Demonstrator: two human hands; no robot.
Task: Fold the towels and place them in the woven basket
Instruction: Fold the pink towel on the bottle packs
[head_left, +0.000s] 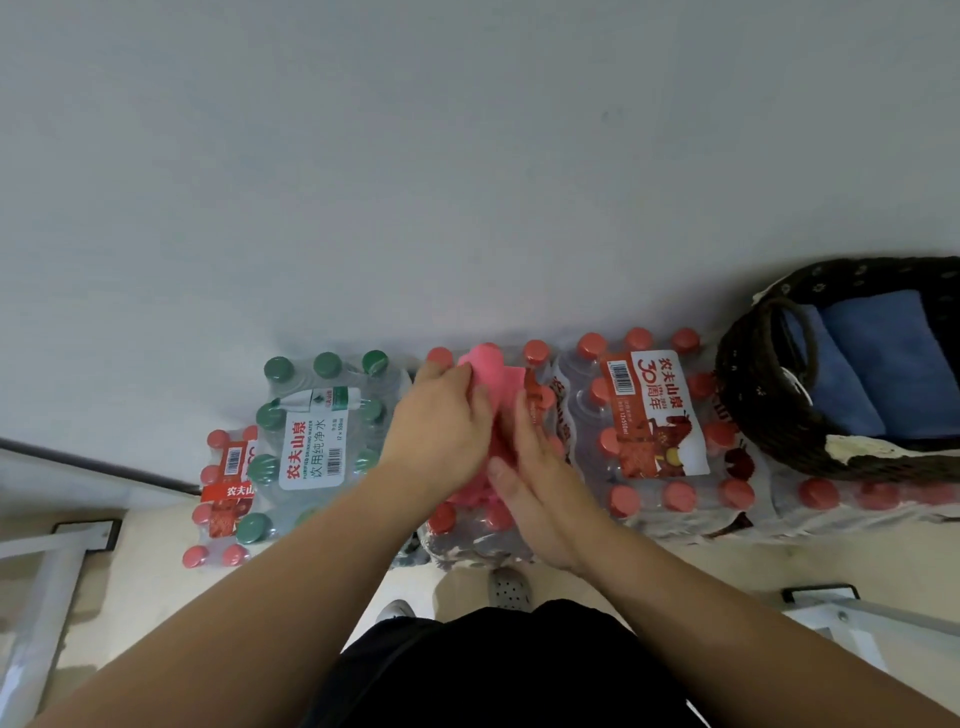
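A pink towel (500, 383) lies bunched on top of a shrink-wrapped pack of red-capped water bottles (467, 525), straight ahead of me. My left hand (441, 421) covers the towel's left side, its fingers curled over the cloth near the top. My right hand (535, 493) lies flat on the towel's right and lower part, fingers straight and pressing down. The dark woven basket (748, 395) stands at the right on more bottle packs, with folded blue towels (883, 364) inside it.
Packs of bottles line the wall: a green-capped pack (317, 441), a small red-capped one (223, 493) at the left, another red-capped pack (654, 421) beside the basket. White metal frames (47, 561) stand at both lower corners. My feet show below.
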